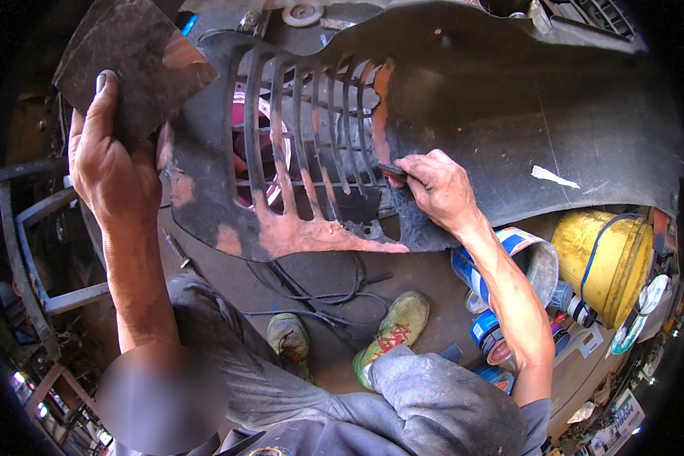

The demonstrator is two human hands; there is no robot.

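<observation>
My left hand (pixel 110 167) grips a dark, flat mixing board (pixel 129 64) at the upper left, thumb on top; a smear of pinkish putty (pixel 184 52) lies near its right edge. A large black vehicle panel (pixel 501 99) with a slotted grille stretches across the view. Pink filler (pixel 304 233) coats the grille's lower edge and patches of its bars, and a strip of filler (pixel 382 99) runs down the grille's right side. My right hand (pixel 441 190) pinches a small dark spreader (pixel 392 169), its edge at the bottom of that strip.
Below the panel on the right stand a yellow bucket (pixel 604 262), a white and blue bucket (pixel 538 262) and several tins. Dark cables (pixel 311 300) lie on the floor by my shoes (pixel 394 334). A metal frame (pixel 34 251) stands at the left.
</observation>
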